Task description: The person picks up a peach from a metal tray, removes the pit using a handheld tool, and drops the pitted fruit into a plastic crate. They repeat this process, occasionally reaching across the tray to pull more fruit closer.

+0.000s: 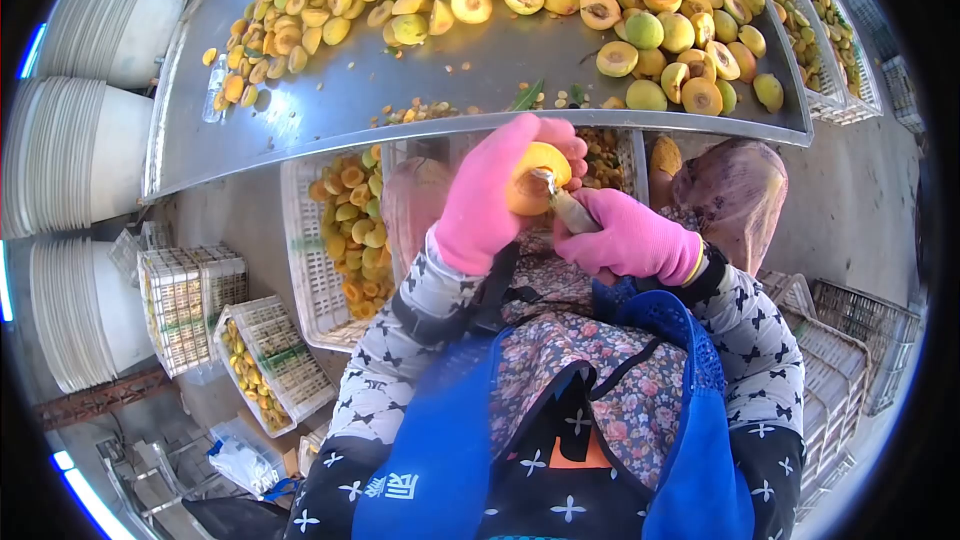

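Note:
My left hand point(482, 198), in a pink glove, is wrapped round a yellow peach point(526, 188) in front of my chest, just off the table's near edge. In my right hand point(642, 236), also pink-gloved, is a pitting tool point(573, 212) with a pale handle and a curved metal tip. That tip meets the peach's side facing my right hand. Part of the peach is covered by my left fingers. Behind my hands, the metal table point(400, 90) bears a heap of halved yellow peaches point(470, 5), some with brown-red centres.
Below the table's near edge, a white crate point(305, 250) holds peach halves point(355, 240). More crates point(195, 295) stand at left, others point(825, 370) at right. Tall stacks of pale round items point(75, 155) line the left side. A clear plastic bottle point(214, 90) lies at the table's left.

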{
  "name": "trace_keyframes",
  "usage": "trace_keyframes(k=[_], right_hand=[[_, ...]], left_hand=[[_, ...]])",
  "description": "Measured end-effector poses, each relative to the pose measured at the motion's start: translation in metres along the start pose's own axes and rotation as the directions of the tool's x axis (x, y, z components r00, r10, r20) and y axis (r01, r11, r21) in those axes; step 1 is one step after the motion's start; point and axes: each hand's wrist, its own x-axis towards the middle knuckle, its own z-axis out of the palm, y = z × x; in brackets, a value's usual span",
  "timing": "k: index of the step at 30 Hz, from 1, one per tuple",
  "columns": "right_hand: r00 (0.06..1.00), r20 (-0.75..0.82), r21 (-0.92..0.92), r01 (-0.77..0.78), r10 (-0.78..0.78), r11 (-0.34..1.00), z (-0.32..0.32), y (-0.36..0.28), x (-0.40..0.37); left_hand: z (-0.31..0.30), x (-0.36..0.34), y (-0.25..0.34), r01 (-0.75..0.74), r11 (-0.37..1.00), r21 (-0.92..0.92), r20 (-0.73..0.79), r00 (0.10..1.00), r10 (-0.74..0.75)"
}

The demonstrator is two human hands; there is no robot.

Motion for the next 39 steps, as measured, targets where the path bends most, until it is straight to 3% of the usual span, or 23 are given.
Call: trace_keyframes(k=[1, 3, 5, 7, 8, 9, 10, 11, 14, 15, 17, 20, 22, 26, 30, 33, 34, 35, 36, 37, 38, 39], right_hand=[[0.996, -0.074, -0.011, 0.053, -0.054, 0.999, 0.006, 0.004, 0.003], [0.961, -0.22, -0.056, 0.161, -0.17, 0.985, 0.023, 0.018, 0.012], [0.984, -0.144, 0.143, 0.125, -0.105, 0.982, 0.025, 0.018, 0.012], [0.995, -0.028, 0.265, 0.104, -0.1, 0.959, 0.024, 0.013, 0.005], [0.987, -0.091, 0.278, 0.151, -0.131, 0.949, 0.03, 0.01, 0.006], [0.897, -0.271, -0.075, 0.343, -0.35, 0.936, 0.031, 0.021, 0.013], [0.729, -0.353, -0.439, 0.424, -0.586, 0.792, 0.035, 0.043, 0.029], [0.518, -0.325, -0.745, 0.375, -0.791, 0.551, 0.038, 0.057, 0.037], [0.478, -0.267, -0.738, 0.457, -0.837, 0.497, 0.036, 0.065, 0.031], [0.673, -0.318, -0.519, 0.465, -0.667, 0.717, 0.037, 0.057, 0.022], [0.955, -0.181, -0.01, 0.238, -0.236, 0.971, 0.042, 0.032, -0.008], [0.963, 0.02, 0.321, 0.249, -0.269, 0.914, 0.042, 0.024, -0.026], [0.948, 0.111, 0.446, 0.219, -0.297, 0.868, 0.04, 0.023, -0.032], [0.857, 0.334, 0.535, 0.171, -0.393, 0.827, 0.025, 0.038, -0.021], [0.899, 0.308, 0.367, 0.19, -0.312, 0.911, 0.019, 0.031, -0.028], [0.972, 0.057, 0.207, 0.21, -0.226, 0.955, 0.015, 0.031, -0.03], [0.983, 0.006, 0.048, 0.186, -0.186, 0.981, 0.006, 0.036, -0.027], [0.935, -0.092, -0.276, 0.306, -0.342, 0.911, -0.006, 0.048, -0.017], [0.851, -0.124, -0.575, 0.358, -0.511, 0.736, -0.019, 0.066, -0.003], [0.738, -0.084, -0.81, 0.341, -0.67, 0.478, -0.03, 0.081, 0.009], [0.73, -0.171, -0.859, 0.219, -0.661, 0.464, -0.036, 0.088, 0.019], [0.711, -0.245, -0.892, 0.102, -0.66, 0.441, -0.039, 0.093, 0.03]], left_hand=[[-0.004, 0.0, 0.002, 0.022, 0.999, 0.023, 0.079, 0.997, -0.024], [0.0, 0.001, -0.002, -0.042, 0.999, 0.0, -0.059, 0.997, 0.042], [0.014, -0.004, -0.005, -0.134, 0.991, -0.011, -0.237, 0.963, 0.128], [0.02, -0.01, -0.005, -0.206, 0.977, 0.051, -0.277, 0.937, 0.212], [0.02, -0.009, -0.007, -0.239, 0.967, 0.082, -0.281, 0.926, 0.253], [0.023, -0.007, -0.007, -0.278, 0.954, 0.114, -0.273, 0.914, 0.299], [0.028, -0.008, -0.006, -0.242, 0.962, 0.129, -0.311, 0.911, 0.271], [0.028, -0.01, -0.008, -0.243, 0.962, 0.128, -0.285, 0.92, 0.27], [0.029, -0.018, -0.012, -0.251, 0.959, 0.128, -0.264, 0.924, 0.277], [0.035, -0.022, -0.012, -0.247, 0.96, 0.135, -0.283, 0.919, 0.276], [0.042, -0.027, -0.015, -0.269, 0.949, 0.165, -0.282, 0.909, 0.306], [0.043, -0.031, -0.019, -0.355, 0.898, 0.259, -0.207, 0.888, 0.411], [0.044, -0.033, -0.02, -0.42, 0.846, 0.328, -0.144, 0.863, 0.485], [0.043, -0.039, -0.001, -0.222, 0.933, 0.282, 0.015, 0.974, 0.227], [0.024, -0.026, 0.001, 0.103, 0.994, 0.034, -0.004, 0.995, -0.103], [0.016, -0.019, -0.003, -0.226, 0.966, 0.123, -0.187, 0.951, 0.247], [0.003, -0.018, 0.003, -0.31, 0.94, 0.14, -0.213, 0.918, 0.334], [-0.009, -0.024, 0.011, -0.405, 0.881, 0.243, -0.208, 0.866, 0.456], [-0.024, -0.033, 0.022, -0.484, 0.804, 0.346, -0.193, 0.802, 0.565], [-0.051, -0.044, 0.035, -0.515, 0.479, 0.711, -0.05, 0.643, 0.765], [-0.082, -0.055, 0.051, -0.401, 0.039, 0.915, 0.18, 0.493, 0.851], [-0.103, -0.068, 0.062, -0.378, 0.213, 0.901, -0.014, 0.465, 0.885]])
